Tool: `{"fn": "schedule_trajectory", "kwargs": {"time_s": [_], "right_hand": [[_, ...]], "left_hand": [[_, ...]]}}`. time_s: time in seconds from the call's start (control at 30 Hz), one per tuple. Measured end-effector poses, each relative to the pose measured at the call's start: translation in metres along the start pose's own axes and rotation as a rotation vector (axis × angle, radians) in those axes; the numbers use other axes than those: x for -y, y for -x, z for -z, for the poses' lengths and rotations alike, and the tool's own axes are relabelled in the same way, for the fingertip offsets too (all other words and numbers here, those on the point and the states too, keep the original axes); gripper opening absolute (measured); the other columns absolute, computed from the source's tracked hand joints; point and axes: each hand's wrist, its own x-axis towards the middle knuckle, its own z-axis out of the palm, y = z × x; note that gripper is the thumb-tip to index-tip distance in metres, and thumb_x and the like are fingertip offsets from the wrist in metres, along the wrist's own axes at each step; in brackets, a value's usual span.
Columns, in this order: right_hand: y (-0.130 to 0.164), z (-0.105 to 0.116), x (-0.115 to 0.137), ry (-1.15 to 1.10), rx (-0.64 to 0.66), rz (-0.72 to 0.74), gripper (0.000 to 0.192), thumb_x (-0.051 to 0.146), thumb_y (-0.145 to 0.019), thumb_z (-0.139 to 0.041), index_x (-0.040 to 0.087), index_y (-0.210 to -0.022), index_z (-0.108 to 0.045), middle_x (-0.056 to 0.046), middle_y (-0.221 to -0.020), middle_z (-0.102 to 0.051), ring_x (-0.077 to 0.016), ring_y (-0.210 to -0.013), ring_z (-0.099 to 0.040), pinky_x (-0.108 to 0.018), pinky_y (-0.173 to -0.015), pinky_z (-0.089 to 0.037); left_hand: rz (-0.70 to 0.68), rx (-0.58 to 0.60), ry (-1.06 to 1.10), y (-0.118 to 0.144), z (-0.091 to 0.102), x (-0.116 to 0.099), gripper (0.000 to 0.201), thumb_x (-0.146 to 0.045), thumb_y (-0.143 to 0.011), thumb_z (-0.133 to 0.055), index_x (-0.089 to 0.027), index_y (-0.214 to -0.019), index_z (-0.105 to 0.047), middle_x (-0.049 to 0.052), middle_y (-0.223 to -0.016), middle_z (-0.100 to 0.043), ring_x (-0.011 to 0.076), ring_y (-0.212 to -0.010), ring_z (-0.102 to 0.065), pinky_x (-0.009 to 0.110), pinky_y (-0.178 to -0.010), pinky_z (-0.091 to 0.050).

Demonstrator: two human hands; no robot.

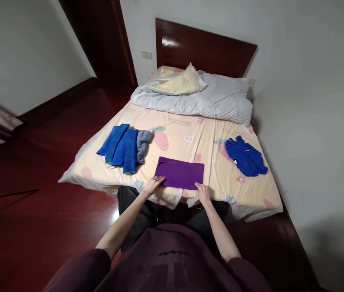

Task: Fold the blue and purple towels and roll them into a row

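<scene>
A purple cloth [180, 172], folded into a flat rectangle, lies on the near edge of the bed [190, 142]. My left hand [153, 184] rests on its near left corner with fingers spread. My right hand [203, 192] presses flat on its near right corner. Neither hand grips anything. To the left lie folded blue cloths [120, 148] in a row with a grey cloth [143, 144] beside them. A crumpled blue cloth [245, 156] sits on the right side of the bed.
A grey duvet [208, 99] and a yellow pillow [176, 83] are piled at the dark wooden headboard [202, 46]. Dark red wooden floor [38, 162] lies left of the bed. A white wall [312, 121] runs close along the right side.
</scene>
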Motion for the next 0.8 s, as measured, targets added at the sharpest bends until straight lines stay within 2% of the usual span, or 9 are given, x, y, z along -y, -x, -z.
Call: {"fn": "schedule_trajectory", "kwargs": {"time_s": [0.13,0.27,0.53,0.7,0.8], "right_hand": [[-0.004,0.011,-0.014,-0.098,0.007,-0.010,0.061,-0.003,-0.072,-0.053,0.029,-0.119,-0.076,-0.004,-0.123,-0.074,-0.0250,-0.112,-0.071,-0.045,-0.105,-0.052],[-0.002,0.014,-0.026,-0.270,-0.009,-0.050,0.056,0.001,-0.074,-0.054,0.028,-0.117,-0.076,-0.003,-0.120,-0.076,-0.0232,-0.111,-0.072,-0.044,-0.107,-0.052],[-0.004,0.002,-0.031,-0.616,-0.092,-0.207,0.038,0.016,-0.076,-0.058,0.021,-0.108,-0.079,-0.008,-0.115,-0.077,-0.0247,-0.111,-0.071,-0.042,-0.106,-0.053],[-0.008,-0.004,-0.035,-0.667,-0.124,-0.270,0.031,0.028,-0.079,-0.063,0.019,-0.104,-0.078,-0.011,-0.111,-0.077,-0.0274,-0.108,-0.072,-0.045,-0.104,-0.053],[-0.009,-0.006,-0.036,-0.648,-0.156,-0.305,0.032,0.037,-0.080,-0.065,0.017,-0.103,-0.076,-0.014,-0.109,-0.077,-0.0295,-0.106,-0.072,-0.046,-0.102,-0.054]], "left_hand": [[0.019,-0.007,0.154,0.004,0.012,0.017,0.067,-0.006,-0.078,-0.047,-0.027,-0.139,-0.062,0.004,-0.143,-0.063,0.0188,-0.133,-0.058,0.038,-0.117,-0.041],[0.093,-0.048,0.343,0.009,0.016,0.027,0.072,-0.006,-0.067,-0.047,-0.025,-0.133,-0.068,0.002,-0.137,-0.066,0.0197,-0.128,-0.062,0.038,-0.116,-0.044],[0.194,-0.219,0.575,0.009,0.009,0.029,0.044,-0.025,-0.078,-0.053,-0.019,-0.115,-0.076,0.007,-0.118,-0.076,0.0251,-0.113,-0.070,0.039,-0.104,-0.053],[0.221,-0.295,0.619,0.004,0.007,0.025,0.035,-0.032,-0.081,-0.056,-0.017,-0.107,-0.074,0.011,-0.112,-0.076,0.0265,-0.107,-0.071,0.040,-0.099,-0.054],[0.232,-0.317,0.622,0.003,0.010,0.022,0.031,-0.036,-0.084,-0.056,-0.017,-0.104,-0.070,0.011,-0.108,-0.076,0.0257,-0.103,-0.070,0.039,-0.095,-0.055]]}}
